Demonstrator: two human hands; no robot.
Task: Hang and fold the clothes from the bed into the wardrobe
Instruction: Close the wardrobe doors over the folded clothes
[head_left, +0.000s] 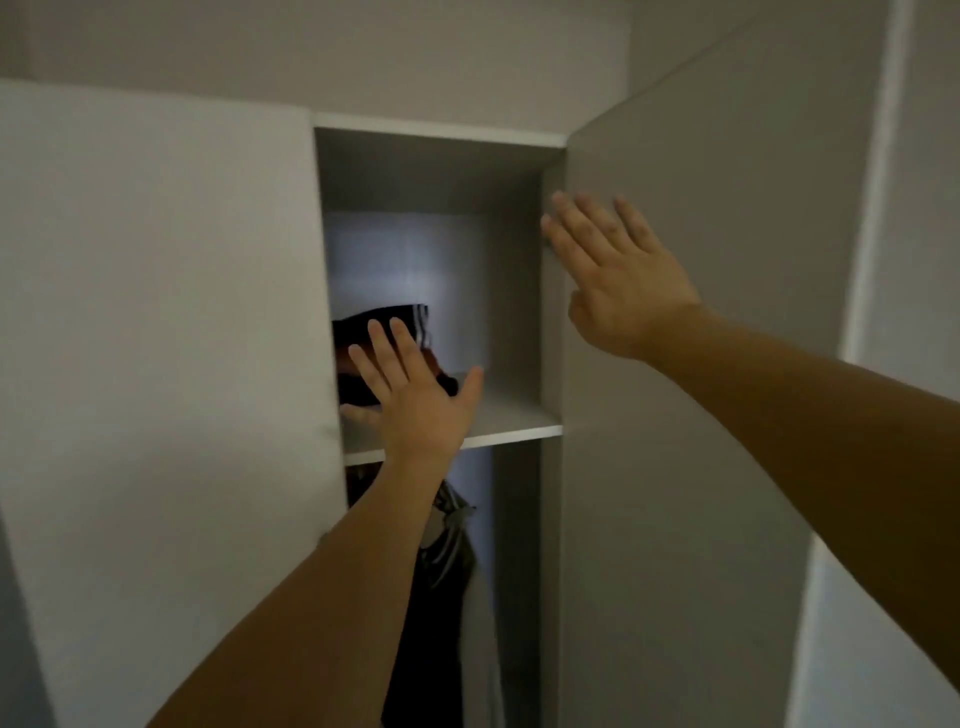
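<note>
- The tall pale grey wardrobe (156, 312) fills most of the frame; its left door covers the left side, and its open right door (701, 415) stands at the right of the frame.
- Between the doors I see the upper compartment, with a white shelf board (509, 415) as its floor, in the centre of the frame.
- Below the shelf, in the lower centre, a dark garment with pale stripes (441, 597) hangs; my left forearm hides part of it.
- On the shelf, at its left side, lies a small pile of dark folded clothes (363, 332), half behind the left door.
- My right hand (618, 280), right of centre, has the fingers straight and spread, flat on the inner edge of the open door.
- My left hand (415, 395), in the centre, is wide too, fingers straight, in front of the folded pile; I cannot tell if it touches it.
</note>
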